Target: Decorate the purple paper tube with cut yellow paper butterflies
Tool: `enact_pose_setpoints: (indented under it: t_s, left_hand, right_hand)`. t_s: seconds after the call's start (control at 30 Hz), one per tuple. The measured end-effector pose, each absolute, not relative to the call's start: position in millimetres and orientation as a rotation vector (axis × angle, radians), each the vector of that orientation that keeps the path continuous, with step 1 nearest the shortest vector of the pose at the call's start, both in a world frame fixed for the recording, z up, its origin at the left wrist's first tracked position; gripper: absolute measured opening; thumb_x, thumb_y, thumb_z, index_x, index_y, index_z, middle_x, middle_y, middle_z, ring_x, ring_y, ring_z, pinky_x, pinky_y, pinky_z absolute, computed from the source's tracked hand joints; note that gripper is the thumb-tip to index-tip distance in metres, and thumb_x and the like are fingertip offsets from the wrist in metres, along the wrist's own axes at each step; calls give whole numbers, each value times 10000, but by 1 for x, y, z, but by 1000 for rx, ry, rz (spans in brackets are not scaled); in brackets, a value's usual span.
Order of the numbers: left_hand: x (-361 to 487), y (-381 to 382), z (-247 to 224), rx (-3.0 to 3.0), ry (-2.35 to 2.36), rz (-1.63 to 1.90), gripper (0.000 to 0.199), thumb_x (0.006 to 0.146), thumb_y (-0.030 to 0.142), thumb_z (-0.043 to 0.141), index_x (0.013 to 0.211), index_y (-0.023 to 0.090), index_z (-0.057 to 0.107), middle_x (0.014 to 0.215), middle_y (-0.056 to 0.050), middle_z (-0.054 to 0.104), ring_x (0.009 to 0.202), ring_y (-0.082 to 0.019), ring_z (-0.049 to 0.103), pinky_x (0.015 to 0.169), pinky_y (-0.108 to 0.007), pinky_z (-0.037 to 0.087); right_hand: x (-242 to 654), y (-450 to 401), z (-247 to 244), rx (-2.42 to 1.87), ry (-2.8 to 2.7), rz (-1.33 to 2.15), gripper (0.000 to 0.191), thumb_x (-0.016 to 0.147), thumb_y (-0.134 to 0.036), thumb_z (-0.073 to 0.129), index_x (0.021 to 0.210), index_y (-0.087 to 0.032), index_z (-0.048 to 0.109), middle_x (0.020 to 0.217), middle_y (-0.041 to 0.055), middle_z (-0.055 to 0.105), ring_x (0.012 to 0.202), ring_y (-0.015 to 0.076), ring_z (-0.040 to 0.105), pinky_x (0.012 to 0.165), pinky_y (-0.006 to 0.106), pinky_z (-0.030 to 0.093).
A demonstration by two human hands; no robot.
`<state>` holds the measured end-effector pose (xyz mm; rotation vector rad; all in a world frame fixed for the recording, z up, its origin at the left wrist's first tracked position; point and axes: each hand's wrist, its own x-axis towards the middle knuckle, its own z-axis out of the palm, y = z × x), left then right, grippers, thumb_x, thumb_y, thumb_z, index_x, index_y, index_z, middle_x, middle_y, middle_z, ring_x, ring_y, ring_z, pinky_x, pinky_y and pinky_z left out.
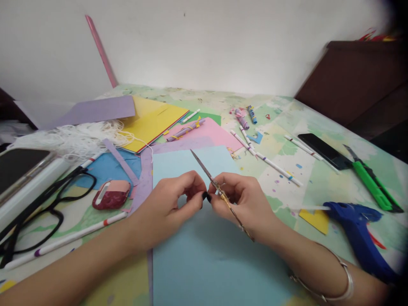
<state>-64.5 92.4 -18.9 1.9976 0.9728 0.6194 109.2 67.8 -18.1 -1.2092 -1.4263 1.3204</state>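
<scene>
My right hand is closed around a small pair of scissors with gold-coloured handles. The blades point up and to the left, away from me. Close beside it, my left hand is closed in a pinch. Its thumb tip meets my right thumb, and whatever lies between the fingertips is too small to make out. Beneath both hands, a light blue sheet of paper covers the middle of the table. Past it lies a rolled purple paper tube wrapped with yellow strips, on pink paper.
To the left are black glasses, an earbud case, white string and a phone. Several striped white sticks lie about. At the right are a green cutter, another phone and a blue glue gun.
</scene>
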Motion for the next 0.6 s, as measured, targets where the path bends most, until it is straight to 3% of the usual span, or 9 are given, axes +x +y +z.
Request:
enact_pose_setpoints:
  t_s: [0.23, 0.6]
  left_hand:
    - [-63, 91, -21, 1774, 865, 791, 57, 879, 208, 504, 881, 192, 559, 834, 3, 610, 792, -126, 588, 723, -250, 474]
    - [-57, 85, -22, 1709, 913, 926, 56, 856, 177, 559, 834, 189, 609, 802, 2, 641, 760, -117, 607, 692, -219, 459]
  right_hand:
    - [109, 71, -18, -1135, -1209, 1448, 18, 665, -156, 583, 658, -172, 579, 385, -113, 407, 304, 27, 297, 300, 153, 222]
    - [106, 68, -16, -1180, -1159, 1407, 117, 661, -243, 667, 641, -166, 581, 367, -109, 392, 311, 28, 285, 309, 158, 225]
